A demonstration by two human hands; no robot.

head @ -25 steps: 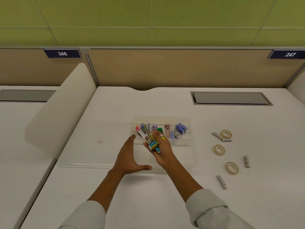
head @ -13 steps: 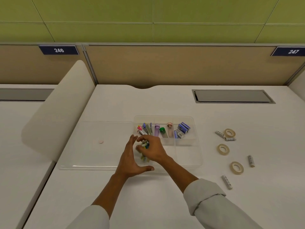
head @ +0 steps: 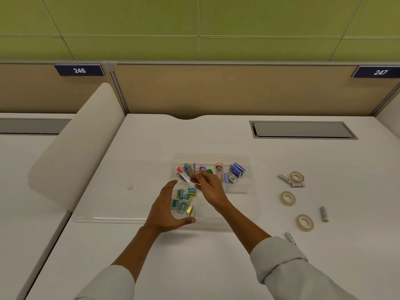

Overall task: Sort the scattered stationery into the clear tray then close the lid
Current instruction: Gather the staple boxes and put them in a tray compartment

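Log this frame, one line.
left hand: open, bracing clear tray | right hand: empty over erasers | tape rolls: still out

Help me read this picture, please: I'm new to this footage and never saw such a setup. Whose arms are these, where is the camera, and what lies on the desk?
No machine here: a person wears a camera on the head, looking down at their own arms. The left hand lies open against the clear tray. The right hand hovers above it, fingers loosely curled; I cannot tell whether it holds anything. Small blue and yellow erasers lie in a near compartment; other stationery fills the far ones. The open lid lies flat to the left. Three tape rolls and several small grey tubes wait on the white desk to the right.
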